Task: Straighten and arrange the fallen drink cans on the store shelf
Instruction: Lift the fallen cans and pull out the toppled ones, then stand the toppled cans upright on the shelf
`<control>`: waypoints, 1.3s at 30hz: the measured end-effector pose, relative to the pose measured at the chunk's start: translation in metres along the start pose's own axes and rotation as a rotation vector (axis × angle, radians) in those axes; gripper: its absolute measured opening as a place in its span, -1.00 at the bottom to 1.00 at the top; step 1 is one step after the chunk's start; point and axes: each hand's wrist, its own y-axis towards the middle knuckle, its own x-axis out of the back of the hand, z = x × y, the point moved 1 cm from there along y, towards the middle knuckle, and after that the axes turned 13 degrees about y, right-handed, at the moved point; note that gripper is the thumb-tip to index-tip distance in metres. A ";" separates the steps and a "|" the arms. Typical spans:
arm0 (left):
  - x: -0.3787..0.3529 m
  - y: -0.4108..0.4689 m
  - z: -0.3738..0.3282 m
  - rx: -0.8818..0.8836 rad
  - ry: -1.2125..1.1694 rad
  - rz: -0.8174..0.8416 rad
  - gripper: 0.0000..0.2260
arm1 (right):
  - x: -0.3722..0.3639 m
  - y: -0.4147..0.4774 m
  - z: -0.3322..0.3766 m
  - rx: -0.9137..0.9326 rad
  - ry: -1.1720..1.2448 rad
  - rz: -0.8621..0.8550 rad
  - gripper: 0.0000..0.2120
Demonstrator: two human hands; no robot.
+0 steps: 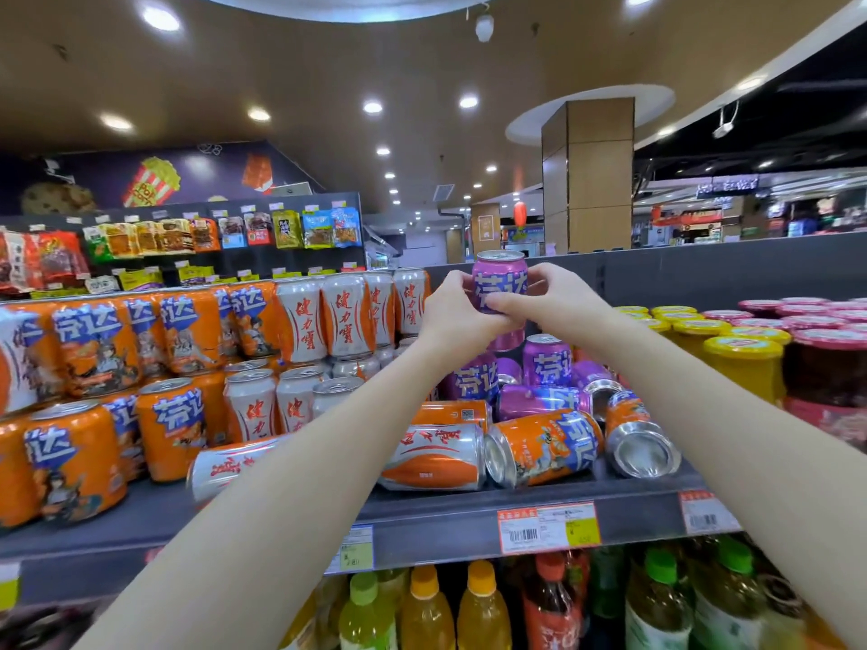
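Both hands hold one upright purple can (500,276) high at the back of the shelf, on top of another purple can (509,340). My left hand (450,312) grips its left side and my right hand (549,293) its right side. Below, several cans lie fallen on the grey shelf (469,509): a silver-orange can (434,457), an orange can (544,448), another orange can (633,433) with its bottom facing me, a purple can (539,401), and a silver can (220,466) partly behind my left forearm. Upright purple cans (546,361) stand behind them.
Stacked upright orange cans (94,349) and silver cans (300,321) fill the shelf's left. Jars with yellow lids (741,363) and red lids (825,363) stand at the right. Bottled drinks (483,607) fill the shelf below. Price tags (549,527) line the shelf edge.
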 end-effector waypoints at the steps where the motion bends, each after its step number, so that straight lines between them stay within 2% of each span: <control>1: -0.002 0.000 -0.002 -0.006 -0.013 0.004 -0.43 | 0.000 0.002 -0.001 0.010 0.034 -0.027 -0.52; 6: 0.004 0.003 -0.007 -0.031 -0.001 0.055 -0.37 | 0.004 0.014 -0.002 0.026 0.050 -0.066 -0.61; 11: 0.040 0.021 0.001 0.038 0.141 0.177 -0.21 | -0.011 0.039 -0.004 -0.012 0.042 -0.076 -0.49; 15: 0.059 0.019 0.022 0.087 0.271 0.150 -0.31 | -0.029 0.057 -0.010 -0.055 0.090 -0.112 -0.60; 21: 0.067 0.006 0.041 0.061 0.358 0.101 -0.48 | -0.053 0.084 -0.029 -0.132 0.118 -0.094 -0.53; 30: 0.059 -0.005 0.043 -0.035 0.433 0.109 -0.49 | -0.070 0.101 -0.036 -0.174 0.108 0.022 -0.43; 35: 0.051 -0.005 0.043 -0.043 0.421 0.127 -0.50 | -0.066 0.091 -0.031 -0.149 0.027 0.058 -0.64; 39: 0.050 -0.005 0.042 -0.041 0.417 0.132 -0.53 | -0.067 0.088 -0.034 -0.156 0.004 0.074 -0.58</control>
